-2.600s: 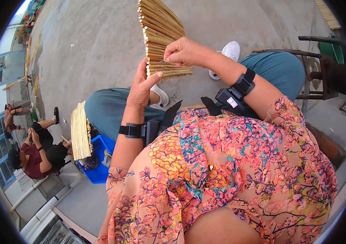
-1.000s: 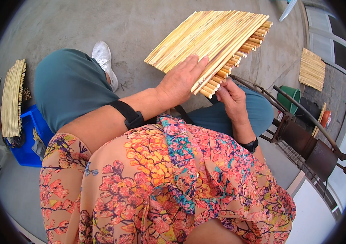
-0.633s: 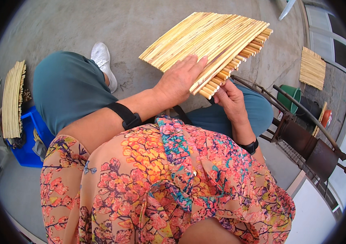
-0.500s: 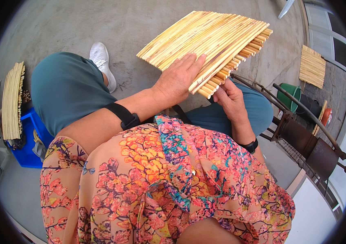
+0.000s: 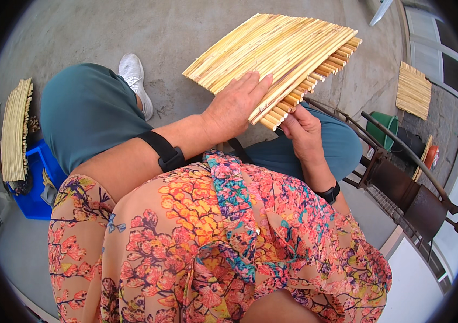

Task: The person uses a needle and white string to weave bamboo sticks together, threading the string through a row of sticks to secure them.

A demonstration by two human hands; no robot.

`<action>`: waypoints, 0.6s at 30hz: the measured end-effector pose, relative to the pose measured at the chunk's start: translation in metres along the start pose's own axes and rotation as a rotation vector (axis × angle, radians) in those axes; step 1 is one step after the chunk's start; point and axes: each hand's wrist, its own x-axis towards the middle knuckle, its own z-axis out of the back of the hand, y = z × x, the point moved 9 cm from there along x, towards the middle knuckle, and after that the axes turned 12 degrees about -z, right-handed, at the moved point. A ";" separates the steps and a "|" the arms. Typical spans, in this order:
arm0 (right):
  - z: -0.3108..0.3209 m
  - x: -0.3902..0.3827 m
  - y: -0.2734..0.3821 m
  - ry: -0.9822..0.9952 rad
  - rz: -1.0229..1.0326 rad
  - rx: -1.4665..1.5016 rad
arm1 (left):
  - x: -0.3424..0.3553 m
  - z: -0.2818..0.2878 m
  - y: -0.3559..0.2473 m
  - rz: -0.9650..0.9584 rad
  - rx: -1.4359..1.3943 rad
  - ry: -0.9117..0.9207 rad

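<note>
Now, left hand [image 5: 234,106] atop reed mat [image 5: 277,51], grip unclear, right hand [image 5: 305,134] pinching edge [image 5: 293,99], open concrete [image 5: 180,40] beyond

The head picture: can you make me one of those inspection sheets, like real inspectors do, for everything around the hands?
Surface: grey floor; dark marks near the white shoe.
Job's things: a straw-coloured mat; stalk ends show under its right edge.
Clutter: on the left, a blue bin and a stalk stack; on the right, a green bucket and a black bucket.
Hands: left hand lies on the mat's top; right hand is at its lower corner, grip partly hidden.
Cables: nothing seen near the hands.
Surroundings: brown metal frame on the right; another mat beyond it.
</note>
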 end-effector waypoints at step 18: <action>-0.002 0.005 -0.005 0.038 0.043 0.174 | 0.001 -0.005 -0.002 -0.006 -0.001 0.001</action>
